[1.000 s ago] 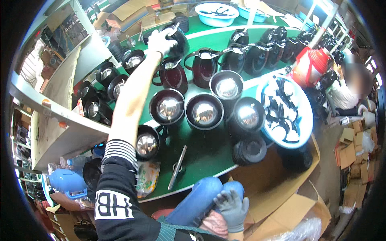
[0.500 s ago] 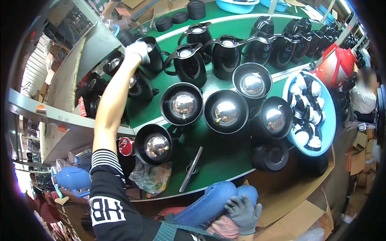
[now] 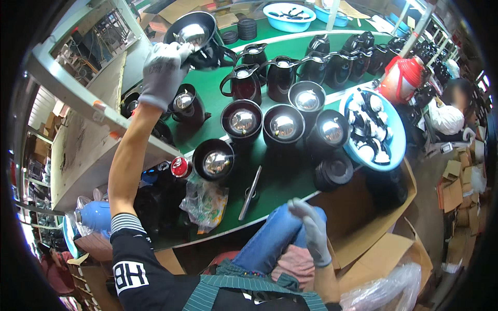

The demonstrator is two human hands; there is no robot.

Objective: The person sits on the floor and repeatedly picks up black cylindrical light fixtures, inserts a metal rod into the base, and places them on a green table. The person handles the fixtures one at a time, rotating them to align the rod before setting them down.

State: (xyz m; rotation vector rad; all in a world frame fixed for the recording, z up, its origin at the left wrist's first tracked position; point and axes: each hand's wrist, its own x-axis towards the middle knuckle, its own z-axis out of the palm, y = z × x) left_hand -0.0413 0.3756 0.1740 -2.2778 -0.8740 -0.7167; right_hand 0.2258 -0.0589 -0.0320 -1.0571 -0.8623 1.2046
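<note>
My gloved left hand [image 3: 165, 72] grips a black thermos jug [image 3: 201, 42] by its rim, lifted above the far left of the green table [image 3: 282, 186]. The jug's open base faces me, showing its silvery liner; its handle or spout points right. My gloved right hand [image 3: 313, 233] hovers over my lap, fingers stretched out and holding nothing. Several upturned jugs [image 3: 284, 126] with shiny liners stand mid-table. Behind them, upright black jugs [image 3: 244, 85] form a row. A flat metal bar tool [image 3: 251, 194] lies in front, and black round bases [image 3: 333, 173] are stacked to the right.
A light-blue basin [image 3: 400, 139] of black-and-white parts stands at right, beside a red jug [image 3: 399, 78]. A red can [image 3: 180, 167] and plastic bag [image 3: 205, 205] lie near left. Open cardboard [image 3: 376, 251] borders my right. A metal frame [image 3: 78, 85] rises at left; a person sits far right.
My left hand has raised a jug from the far-left group and tipped its base toward me. My right hand has straightened and moved up slightly. The view has shifted.
</note>
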